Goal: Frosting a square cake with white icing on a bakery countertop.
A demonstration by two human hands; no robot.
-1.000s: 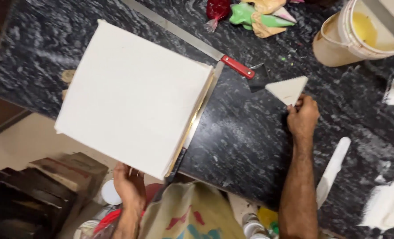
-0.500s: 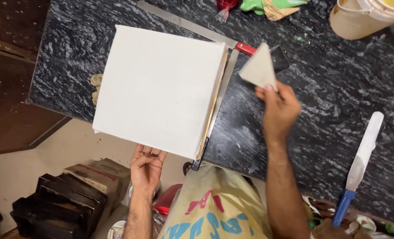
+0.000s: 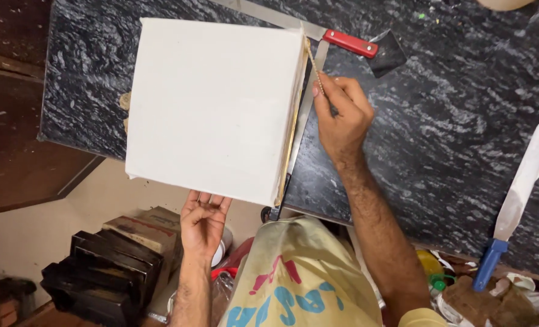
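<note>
Left hand: held open, palm up, under the near edge of the white square block, apparently so that the overhanging part is propped.
Right hand: closed narrowly on a thin tool, pressed to the block's right side, seemingly so that this face can be worked; what kind of tool cannot be told.
White square block: laid on the dark marble counter, its near-left corner carried past the counter's edge.
Red-handled blade: left flat behind the block.
Blue-handled spatula: laid well right of the block.
Black boxes: stacked below the block.
</note>
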